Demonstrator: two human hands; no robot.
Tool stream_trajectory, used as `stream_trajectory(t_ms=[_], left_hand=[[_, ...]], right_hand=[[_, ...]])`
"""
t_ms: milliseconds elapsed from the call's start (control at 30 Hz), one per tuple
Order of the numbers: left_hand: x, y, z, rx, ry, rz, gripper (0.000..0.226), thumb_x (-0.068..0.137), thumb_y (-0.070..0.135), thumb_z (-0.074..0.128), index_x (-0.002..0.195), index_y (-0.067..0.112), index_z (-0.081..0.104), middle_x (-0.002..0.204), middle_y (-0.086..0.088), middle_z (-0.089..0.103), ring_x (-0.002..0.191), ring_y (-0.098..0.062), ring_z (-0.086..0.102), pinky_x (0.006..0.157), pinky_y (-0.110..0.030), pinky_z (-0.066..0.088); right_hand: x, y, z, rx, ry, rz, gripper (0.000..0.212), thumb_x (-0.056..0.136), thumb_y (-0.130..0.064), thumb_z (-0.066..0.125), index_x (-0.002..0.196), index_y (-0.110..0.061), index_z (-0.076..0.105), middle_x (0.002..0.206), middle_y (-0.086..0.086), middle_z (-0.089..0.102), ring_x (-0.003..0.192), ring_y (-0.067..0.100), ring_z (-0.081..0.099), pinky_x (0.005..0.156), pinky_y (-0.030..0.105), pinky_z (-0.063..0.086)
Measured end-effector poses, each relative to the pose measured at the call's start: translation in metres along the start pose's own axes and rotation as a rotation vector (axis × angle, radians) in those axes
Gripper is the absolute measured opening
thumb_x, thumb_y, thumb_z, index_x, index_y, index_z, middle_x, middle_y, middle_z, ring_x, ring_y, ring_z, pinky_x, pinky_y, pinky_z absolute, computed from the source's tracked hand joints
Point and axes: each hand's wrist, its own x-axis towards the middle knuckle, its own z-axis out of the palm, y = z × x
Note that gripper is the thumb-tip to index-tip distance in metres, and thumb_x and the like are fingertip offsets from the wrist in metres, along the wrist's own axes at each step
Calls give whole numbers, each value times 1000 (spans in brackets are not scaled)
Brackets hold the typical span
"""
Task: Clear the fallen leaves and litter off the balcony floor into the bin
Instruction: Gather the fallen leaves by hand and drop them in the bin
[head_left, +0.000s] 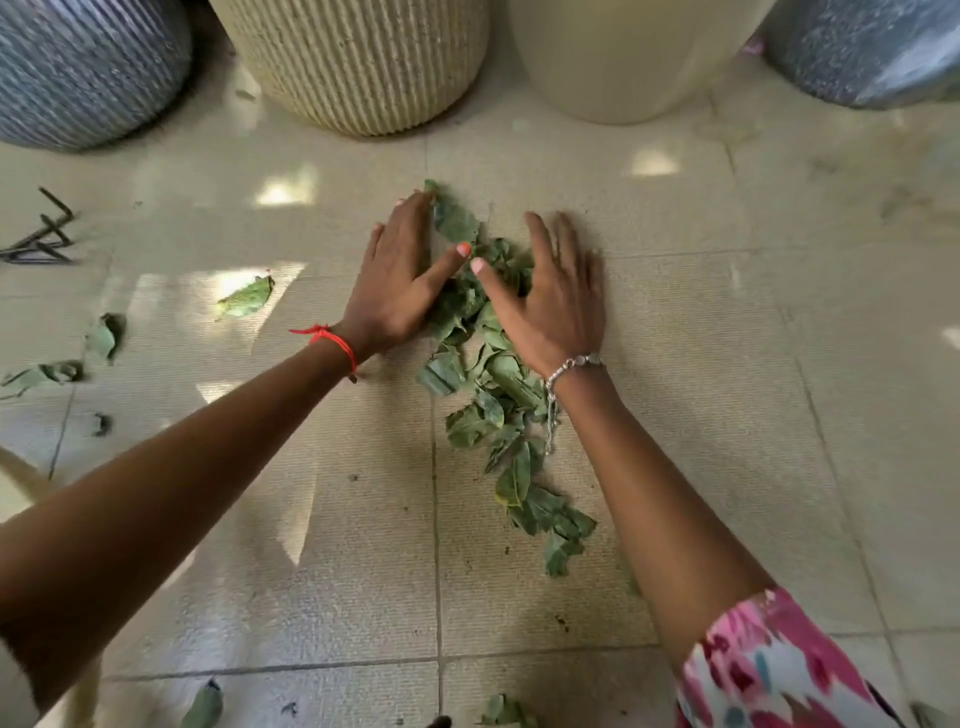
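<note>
- Green leaves lie in a loose pile (500, 385) at the centre of the frame. It runs as a ragged strip from just below the pots down toward the lower middle, on the beige tiled floor (337, 545).
- The left hand (400, 280) lies flat against the pile's left edge. Its fingers are straight and close together and point toward the top of the frame, and the thumb reaches out over the leaves.
- The right hand (556, 306) lies flat on the pile's right edge. Its fingers are straight and slightly spread, and its thumb also angles in over the leaves, close to the left thumb.
- Neither hand curls round anything; the upper part of the pile sits between them.
- A red thread (332, 340) circles the left wrist and a silver bracelet (571, 364) the right; a pink floral sleeve (779, 670) shows at the lower right.
- Stray leaves lie apart from the pile: one in a sun patch (247, 299) left of centre, more (106, 335) near the left edge, and a few (205, 706) along the bottom edge.
- Four pots line the top of the frame: a grey ribbed pot (88, 67) at upper left, a beige ribbed pot (353, 62), a smooth cream pot (623, 57) and a grey speckled pot (862, 52) at upper right.
- A dark bent metal piece (44, 234) rests at the left edge; what it is cannot be told.
</note>
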Motion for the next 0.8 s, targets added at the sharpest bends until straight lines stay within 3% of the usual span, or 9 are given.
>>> stream_trajectory(t_ms=[67, 167, 267, 433, 533, 633, 733, 800], left_hand=[[6, 4, 2, -118, -3, 23, 79, 85, 51, 42, 148, 12, 17, 155, -9, 21, 142, -20, 20, 118, -40, 17], [19, 3, 0, -23, -18, 74, 85, 80, 57, 43, 148, 13, 18, 156, -11, 13, 144, -25, 11, 119, -42, 12], [31, 2, -3, 78, -122, 136, 85, 76, 64, 36, 145, 15, 29, 152, -10, 27, 143, -26, 16, 118, -45, 12], [13, 15, 3, -134, -199, 171, 61, 86, 50, 39, 123, 6, 57, 132, -6, 48, 129, -16, 39, 109, -22, 26], [-13, 22, 10, -260, -175, 139, 45, 90, 37, 43, 122, 8, 55, 125, 1, 49, 121, -12, 45, 103, -17, 32], [-32, 27, 13, -320, -155, 123, 47, 89, 38, 45, 128, 13, 48, 126, -2, 51, 117, -13, 49, 101, -26, 39], [-40, 30, 11, -287, -152, 134, 54, 87, 30, 50, 137, 13, 40, 137, -5, 43, 126, -14, 42, 106, -23, 33], [-41, 30, 9, -245, -172, 132, 57, 85, 28, 52, 140, 16, 38, 147, -6, 32, 134, -12, 30, 109, -20, 23]], right_hand=[[5, 0, 3, -30, -32, -88, 71, 88, -64, 32, 147, -26, 19, 157, 2, 13, 145, 16, 7, 119, 39, 1], [6, 3, 5, -70, -60, -165, 67, 90, -62, 32, 145, -26, 25, 156, -2, 17, 144, 15, 10, 119, 39, 1], [6, 5, 5, -94, -86, -209, 64, 90, -62, 32, 143, -26, 30, 155, -5, 20, 144, 13, 11, 119, 38, 1], [-3, 8, -1, -25, -96, -242, 60, 92, -51, 41, 142, -19, 31, 153, -1, 26, 142, 14, 18, 117, 30, 5], [-17, 7, -8, 90, -71, -228, 55, 89, -39, 52, 137, -15, 36, 142, 4, 42, 131, 21, 37, 110, 29, 25], [-34, 6, -20, 340, -156, -170, 51, 85, -37, 59, 129, -19, 39, 129, 0, 52, 119, 19, 48, 94, 37, 44], [-64, 14, -41, 619, -166, -47, 65, 77, -49, 60, 131, -24, 34, 141, -4, 40, 124, 7, 38, 93, 25, 35], [-97, 27, -53, 535, -142, -22, 91, 68, -65, 60, 140, -26, 21, 148, -9, 24, 127, 0, 25, 98, 19, 30]])
